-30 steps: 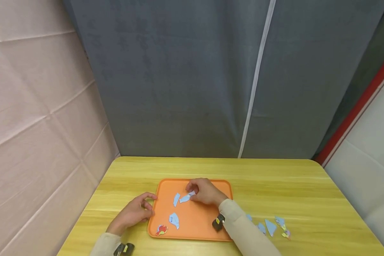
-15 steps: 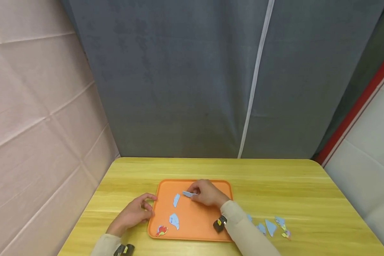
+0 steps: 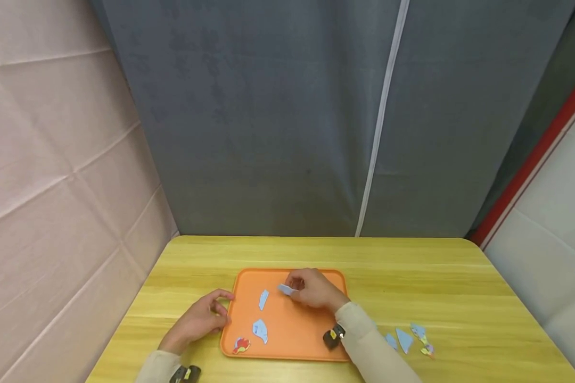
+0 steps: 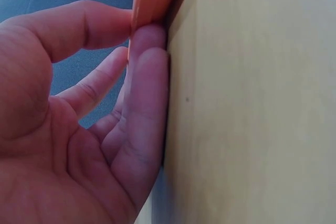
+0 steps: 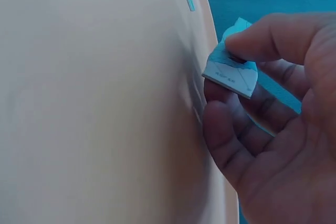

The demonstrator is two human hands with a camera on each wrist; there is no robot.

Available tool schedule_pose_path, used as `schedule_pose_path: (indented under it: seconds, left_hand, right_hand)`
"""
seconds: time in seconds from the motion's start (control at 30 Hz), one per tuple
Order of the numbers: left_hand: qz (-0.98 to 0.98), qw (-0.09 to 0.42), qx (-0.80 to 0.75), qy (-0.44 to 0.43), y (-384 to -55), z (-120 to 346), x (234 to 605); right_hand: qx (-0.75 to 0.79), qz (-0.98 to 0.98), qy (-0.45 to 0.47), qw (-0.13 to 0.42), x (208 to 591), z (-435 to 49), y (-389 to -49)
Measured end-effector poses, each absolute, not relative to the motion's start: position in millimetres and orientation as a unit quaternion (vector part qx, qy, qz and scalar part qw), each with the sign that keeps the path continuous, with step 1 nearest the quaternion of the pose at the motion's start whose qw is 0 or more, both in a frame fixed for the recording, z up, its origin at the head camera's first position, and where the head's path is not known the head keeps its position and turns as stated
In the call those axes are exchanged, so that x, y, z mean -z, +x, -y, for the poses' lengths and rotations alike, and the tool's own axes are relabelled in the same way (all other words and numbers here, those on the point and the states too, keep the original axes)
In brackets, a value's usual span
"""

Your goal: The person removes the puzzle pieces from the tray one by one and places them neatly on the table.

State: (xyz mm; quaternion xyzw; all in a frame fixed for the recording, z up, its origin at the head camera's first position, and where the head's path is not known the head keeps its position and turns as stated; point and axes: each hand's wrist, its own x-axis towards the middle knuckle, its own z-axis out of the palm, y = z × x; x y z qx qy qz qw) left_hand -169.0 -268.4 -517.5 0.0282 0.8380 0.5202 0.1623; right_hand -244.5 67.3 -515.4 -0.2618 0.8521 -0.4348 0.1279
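My right hand pinches a pale-blue puzzle piece over the back half of the orange tray. In the right wrist view the puzzle piece is tilted between thumb and fingers, with small print on its white part. My left hand rests its fingertips against the tray's left rim; in the left wrist view its fingers are bent, close to the table. On the tray lie a narrow blue piece, a larger blue piece and a red-and-yellow piece in the front left corner.
Several loose puzzle pieces, among them a blue triangular piece and a blue-and-yellow piece, lie right of the tray on the wooden table. My right sleeve crosses the tray's right front corner. A grey curtain hangs behind.
My right hand has lifted and tilted the blue puzzle piece off the tray and drawn it slightly to the right, away from the narrow piece. My left hand has stayed at the rim.
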Motion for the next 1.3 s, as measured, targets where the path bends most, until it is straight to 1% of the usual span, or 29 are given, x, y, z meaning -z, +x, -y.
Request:
schedule_pose_path:
  seconds: [0.1,0.37,0.67,1.2,1.3]
  left_hand:
    - [-0.837,0.162,-0.522,0.026,-169.0,268.1,516.6]
    - [-0.836,0.162,-0.524,0.023,-169.3,267.1,513.6]
    - [-0.835,0.164,-0.525,0.025,-170.0,264.8,512.3]
    - [-0.829,0.169,-0.533,0.029,-171.2,261.2,511.7]
    - [-0.83,0.169,-0.531,0.028,-170.9,260.5,512.2]
  right_hand:
    - [0.447,-0.849,-0.248,0.134,513.8,-69.6,-242.8]
    - [0.418,-0.862,-0.266,0.105,507.4,-77.6,-238.0]
    - [0.394,-0.875,-0.267,0.092,497.5,-91.9,-228.7]
    - [0.444,-0.855,-0.248,0.105,486.7,-113.7,-214.4]
    - [0.447,-0.854,-0.247,0.1,484.4,-117.7,-211.6]
